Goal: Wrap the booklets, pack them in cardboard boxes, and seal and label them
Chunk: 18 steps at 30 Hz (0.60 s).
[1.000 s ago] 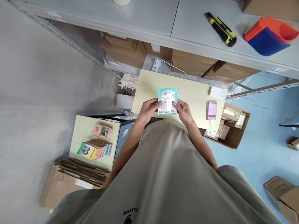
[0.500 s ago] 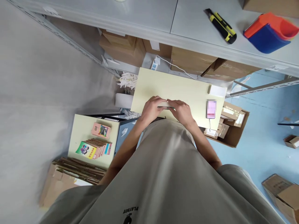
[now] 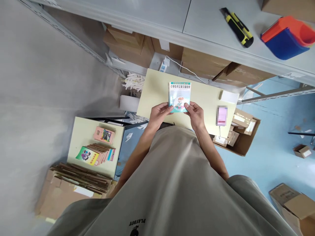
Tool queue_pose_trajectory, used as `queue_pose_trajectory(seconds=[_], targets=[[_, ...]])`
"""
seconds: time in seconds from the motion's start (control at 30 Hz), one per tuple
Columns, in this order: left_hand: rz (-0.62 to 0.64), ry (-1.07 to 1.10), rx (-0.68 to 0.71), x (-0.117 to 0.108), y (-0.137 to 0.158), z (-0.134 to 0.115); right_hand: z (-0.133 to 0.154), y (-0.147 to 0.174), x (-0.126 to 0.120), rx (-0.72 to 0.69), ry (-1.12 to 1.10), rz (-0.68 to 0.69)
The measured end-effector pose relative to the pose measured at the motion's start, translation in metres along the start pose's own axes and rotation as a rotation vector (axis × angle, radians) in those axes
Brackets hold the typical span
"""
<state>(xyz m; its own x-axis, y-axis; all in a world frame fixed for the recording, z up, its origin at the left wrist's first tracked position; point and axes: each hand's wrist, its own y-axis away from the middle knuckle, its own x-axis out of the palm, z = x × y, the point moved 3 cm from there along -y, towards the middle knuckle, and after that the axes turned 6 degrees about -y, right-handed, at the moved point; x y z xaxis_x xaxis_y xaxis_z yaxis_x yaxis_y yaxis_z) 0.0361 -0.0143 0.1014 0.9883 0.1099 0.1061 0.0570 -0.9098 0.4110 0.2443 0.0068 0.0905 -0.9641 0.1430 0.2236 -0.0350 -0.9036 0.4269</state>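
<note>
Between both hands I hold a small book with a light-blue cover, Chinese lettering across the top and a cartoon child on it. The cover faces up at me over the pale yellow table. My left hand grips the lower left corner, thumb on the cover. At the lower right edge my right hand pinches it the same way, with its other fingers partly hidden behind. A phone with a blurred screen lies to the right on the table, a cable at its lower end.
A white box sits at the table's right end. Books lie on a side table at left, above flattened cardboard. The shelf ahead holds a utility knife and an orange-blue holder. An open carton stands right.
The book has turned from edge-on, under my fingers, to cover-up. My hands have moved slightly apart and now hold its lower corners with thumbs on top.
</note>
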Motion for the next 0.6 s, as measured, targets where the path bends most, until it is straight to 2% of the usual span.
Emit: queue_pose_trajectory(seconds=[0.1,0.27,0.37,0.5,0.6], targets=[[-0.035,-0.01,0.022,0.001,0.001,0.0,0.004,0.001,0.0,-0.054,0.113,0.023],[-0.117,-0.148,0.142,0.007,0.006,0.0,0.018,0.013,0.008,-0.319,0.498,-0.074],[-0.155,-0.346,0.29,0.018,0.016,-0.004,0.021,0.022,0.02,-0.322,0.61,-0.048],[-0.163,-0.632,0.468,0.032,0.03,-0.012,0.027,0.029,0.028,-0.311,0.576,-0.007],[-0.072,-0.661,0.495,0.034,0.032,-0.017,0.03,0.029,0.023,-0.286,0.41,0.007]])
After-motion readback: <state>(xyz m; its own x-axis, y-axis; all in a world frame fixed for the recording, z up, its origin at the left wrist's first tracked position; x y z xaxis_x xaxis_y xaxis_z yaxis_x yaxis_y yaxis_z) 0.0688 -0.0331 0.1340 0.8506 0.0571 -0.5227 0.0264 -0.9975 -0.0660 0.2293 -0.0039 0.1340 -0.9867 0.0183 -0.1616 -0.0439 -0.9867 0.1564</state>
